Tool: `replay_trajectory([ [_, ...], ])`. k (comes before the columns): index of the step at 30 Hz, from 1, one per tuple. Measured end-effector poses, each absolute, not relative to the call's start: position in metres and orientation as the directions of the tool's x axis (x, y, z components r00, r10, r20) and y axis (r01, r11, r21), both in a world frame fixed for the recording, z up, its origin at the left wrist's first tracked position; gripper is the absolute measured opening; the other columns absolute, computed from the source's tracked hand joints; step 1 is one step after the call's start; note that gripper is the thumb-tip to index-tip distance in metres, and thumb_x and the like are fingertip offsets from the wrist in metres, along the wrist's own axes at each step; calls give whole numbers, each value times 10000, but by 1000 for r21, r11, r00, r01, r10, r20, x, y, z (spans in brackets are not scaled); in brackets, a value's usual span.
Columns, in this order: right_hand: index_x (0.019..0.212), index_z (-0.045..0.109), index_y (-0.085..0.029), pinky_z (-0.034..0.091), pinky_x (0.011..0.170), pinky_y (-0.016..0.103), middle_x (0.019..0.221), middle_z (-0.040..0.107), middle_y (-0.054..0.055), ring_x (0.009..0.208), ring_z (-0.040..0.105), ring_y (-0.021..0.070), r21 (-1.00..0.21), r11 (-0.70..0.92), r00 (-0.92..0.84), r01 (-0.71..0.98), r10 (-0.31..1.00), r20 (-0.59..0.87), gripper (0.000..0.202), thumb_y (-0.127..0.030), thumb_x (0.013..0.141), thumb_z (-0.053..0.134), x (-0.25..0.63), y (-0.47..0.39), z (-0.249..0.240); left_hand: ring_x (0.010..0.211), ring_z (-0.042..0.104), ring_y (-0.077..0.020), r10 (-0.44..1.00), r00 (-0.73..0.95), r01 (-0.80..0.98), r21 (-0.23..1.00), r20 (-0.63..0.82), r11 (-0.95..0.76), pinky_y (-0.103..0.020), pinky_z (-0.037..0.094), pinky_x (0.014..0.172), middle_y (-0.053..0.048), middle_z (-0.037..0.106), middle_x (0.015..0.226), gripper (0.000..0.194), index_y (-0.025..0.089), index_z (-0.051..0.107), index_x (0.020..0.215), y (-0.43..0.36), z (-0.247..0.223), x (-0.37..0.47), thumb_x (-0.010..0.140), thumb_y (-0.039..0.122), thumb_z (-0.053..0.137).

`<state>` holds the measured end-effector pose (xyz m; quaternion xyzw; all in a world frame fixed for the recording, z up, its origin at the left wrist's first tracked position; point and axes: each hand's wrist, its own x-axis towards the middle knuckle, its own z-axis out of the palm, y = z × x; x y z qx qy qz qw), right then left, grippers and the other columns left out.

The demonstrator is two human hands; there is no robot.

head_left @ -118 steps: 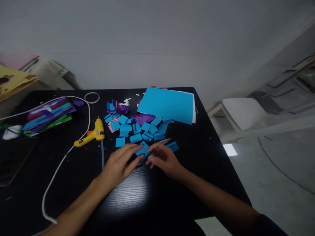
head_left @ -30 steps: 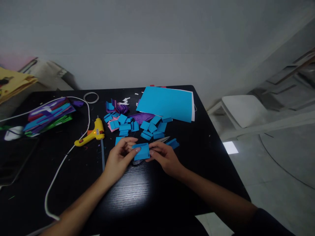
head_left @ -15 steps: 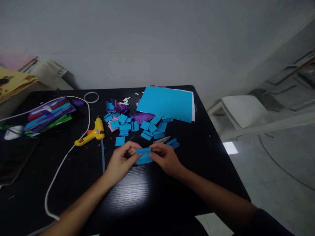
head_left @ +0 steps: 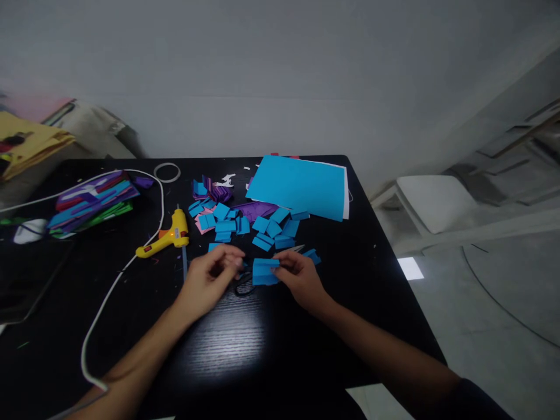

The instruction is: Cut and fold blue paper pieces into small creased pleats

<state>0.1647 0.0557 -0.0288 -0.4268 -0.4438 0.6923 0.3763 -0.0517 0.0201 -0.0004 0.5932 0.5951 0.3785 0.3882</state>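
Note:
My right hand (head_left: 301,279) pinches the right edge of a small creased piece of blue paper (head_left: 265,272) between thumb and fingers. Just left of the paper, my left hand (head_left: 213,275) is apart from it, its fingers loosely curved and nothing visible in them. Beneath and between the hands lie the scissors (head_left: 244,286), a dark handle showing and the blades mostly covered by the paper and my right hand. Beyond both hands, several small folded blue paper pieces (head_left: 263,240) are scattered on the black table (head_left: 332,344).
A yellow glue gun (head_left: 168,236) with a white cord (head_left: 94,326) lies to the left. Large blue sheets (head_left: 301,185) sit at the back right. Stacked coloured paper (head_left: 94,201), a ring-shaped roll (head_left: 167,172) and purple scraps (head_left: 254,210) are around. A white stool (head_left: 433,201) stands beyond the right edge.
My left hand has let go of the blue paper and moved left. The right hand keeps the paper, now shifted slightly right, and the scissors' handle has come into view.

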Motion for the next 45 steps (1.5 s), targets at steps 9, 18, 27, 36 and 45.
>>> replay_trajectory([
  [9, 838, 678, -199, 621, 615, 320, 703, 692, -17, 640, 705, 186, -923, -328, -254, -198, 927, -275, 234, -355, 717, 802, 165, 62, -28, 920, 683, -242, 980, 112, 859, 481, 163, -178, -354, 534, 823, -73, 704, 1036, 234, 192, 687, 1078, 32, -6, -73, 969, 272, 496],
  [18, 842, 694, -196, 635, 636, 329, 711, 692, -10, 671, 710, 189, -924, -334, -267, -188, 922, -280, 211, -348, 726, 782, 165, 62, -28, 956, 606, -266, 957, 285, 854, 439, 57, -281, -419, 489, 852, -87, 628, 1073, 209, 205, 654, 1106, 32, -12, -83, 1014, 247, 471],
  [27, 828, 690, -193, 634, 663, 318, 732, 710, -8, 667, 697, 171, -922, -341, -281, -186, 917, -282, 213, -325, 701, 799, 164, 59, -29, 919, 569, -255, 940, 340, 824, 490, -28, -284, -394, 440, 824, -66, 613, 1009, 117, 215, 629, 1005, 30, -8, -84, 1001, 238, 515],
  [36, 850, 689, -199, 629, 691, 332, 763, 719, 3, 696, 700, 182, -930, -331, -303, -160, 913, -273, 203, -322, 729, 794, 165, 58, -27, 803, 568, -232, 935, 345, 807, 532, -77, -254, -387, 450, 767, -53, 613, 870, 246, 208, 573, 878, 25, -3, -77, 1033, 235, 384],
  [45, 844, 687, -198, 565, 671, 299, 739, 711, 2, 676, 679, 173, -946, -303, -287, -120, 922, -259, 181, -313, 731, 770, 165, 60, -30, 994, 623, -236, 968, 216, 770, 587, 126, -248, -373, 498, 886, -74, 647, 1124, 239, 227, 572, 1231, 24, 14, -79, 1031, 307, 470],
])
